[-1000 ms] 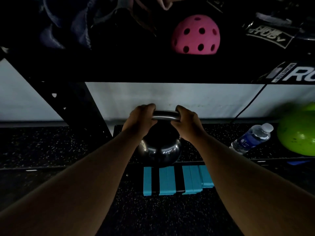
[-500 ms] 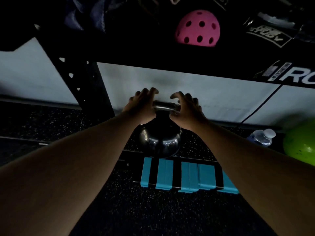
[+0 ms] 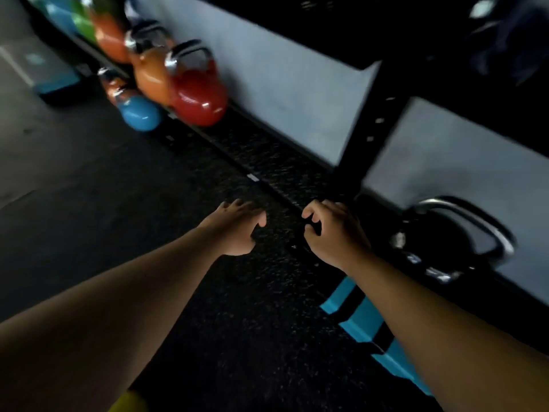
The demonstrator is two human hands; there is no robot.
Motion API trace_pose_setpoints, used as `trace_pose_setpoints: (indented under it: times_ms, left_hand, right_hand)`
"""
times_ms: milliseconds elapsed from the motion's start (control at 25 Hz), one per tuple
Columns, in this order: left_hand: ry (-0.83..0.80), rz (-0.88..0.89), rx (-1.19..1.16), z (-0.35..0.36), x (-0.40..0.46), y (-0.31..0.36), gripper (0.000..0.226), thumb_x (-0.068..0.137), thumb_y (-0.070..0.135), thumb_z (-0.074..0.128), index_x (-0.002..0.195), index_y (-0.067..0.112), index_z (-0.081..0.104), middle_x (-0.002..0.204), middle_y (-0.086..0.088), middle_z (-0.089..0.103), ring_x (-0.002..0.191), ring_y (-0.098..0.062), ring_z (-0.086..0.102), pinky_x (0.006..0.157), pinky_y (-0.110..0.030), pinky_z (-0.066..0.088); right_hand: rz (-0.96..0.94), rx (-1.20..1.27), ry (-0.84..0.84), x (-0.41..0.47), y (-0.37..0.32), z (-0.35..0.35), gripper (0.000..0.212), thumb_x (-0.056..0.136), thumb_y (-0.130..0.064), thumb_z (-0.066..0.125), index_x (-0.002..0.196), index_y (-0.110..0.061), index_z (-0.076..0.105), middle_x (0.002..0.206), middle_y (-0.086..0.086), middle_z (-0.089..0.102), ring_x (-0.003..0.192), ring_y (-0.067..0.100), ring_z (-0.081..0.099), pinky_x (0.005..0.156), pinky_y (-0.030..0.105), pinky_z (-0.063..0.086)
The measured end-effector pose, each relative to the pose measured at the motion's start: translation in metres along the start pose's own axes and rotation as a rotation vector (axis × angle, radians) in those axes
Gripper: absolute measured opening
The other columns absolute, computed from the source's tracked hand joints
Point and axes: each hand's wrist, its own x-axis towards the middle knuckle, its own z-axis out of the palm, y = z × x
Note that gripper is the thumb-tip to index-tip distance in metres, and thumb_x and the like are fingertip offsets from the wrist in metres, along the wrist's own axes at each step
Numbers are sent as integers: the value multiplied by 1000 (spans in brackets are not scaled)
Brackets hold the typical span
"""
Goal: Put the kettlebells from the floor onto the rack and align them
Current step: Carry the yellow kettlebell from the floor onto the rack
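Observation:
A black kettlebell with a shiny steel handle stands on the low rack shelf at the right, free of both hands. My left hand and my right hand hover empty over the shelf's front edge, fingers loosely curled and apart. Farther left along the shelf stand a red kettlebell and an orange kettlebell. In front of them on the floor sits a blue kettlebell, with another small orange one behind it. The view is blurred.
A black rack upright rises just beyond my right hand. Blue and black blocks lie under my right forearm. More coloured weights line the far left. A blue-topped step sits on the floor there. Something yellow shows at the bottom edge.
Both hands have let go of the black kettlebell's handle and pulled away to the left. The view has swung left, bringing the coloured kettlebells into sight.

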Motion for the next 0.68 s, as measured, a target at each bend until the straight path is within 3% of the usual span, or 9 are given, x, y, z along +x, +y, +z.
trace_pose_setpoints:
  times_ms: [160,320,680]
  left_hand:
    - [-143,-238,-20,57,-120,-116,46,82,16,57,126,29,51,138,-2,48,128,-25,41,100,-44,37]
    - [-285,-420,-95,136,-255,-205,44,85,18,55,127,30,50,137,-2,50,128,-27,43,102,-46,38]
    - [-417,-396,-107,291,-433,-302,49,84,26,58,131,30,47,138,-6,48,129,-29,43,101,-47,39]
  right_hand:
    - [-139,23,-199,-9,-102,106,14,86,-27,59,100,-27,57,93,-6,60,93,22,53,82,39,47]
    - [-195,20,-411,-57,-203,215,14,87,-30,59,101,-29,57,94,-7,60,96,19,54,87,40,46]
    - [-127,-11,-827,-211,-311,401,13,88,-31,56,100,-27,58,95,-6,59,99,23,54,89,42,44]
